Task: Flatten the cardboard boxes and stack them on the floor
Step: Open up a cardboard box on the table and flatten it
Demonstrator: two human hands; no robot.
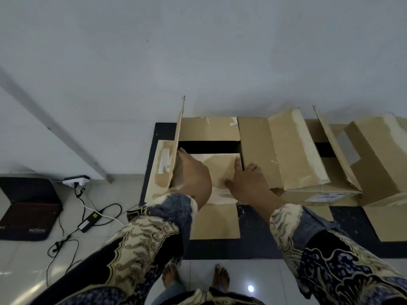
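Note:
A brown cardboard box (209, 128) with its top flaps spread open stands on a black table (264, 234) against the wall. My left hand (192, 175) lies flat on the near inner flap, beside the upright left flap (179, 137). Flat on the same flap rests my right hand (246, 183), its forefinger along the flap's right edge. Neither hand grips anything. A second open box (293, 150) stands right beside it, and a third box (378, 159) at the far right is cut off by the frame.
The white wall (198, 51) rises directly behind the boxes. On the tiled floor (26, 271) to the left lie a dark laptop (28, 208), a power strip (76, 180) and trailing cables with an adapter (89, 221). My bare feet (221, 276) stand at the table's front edge.

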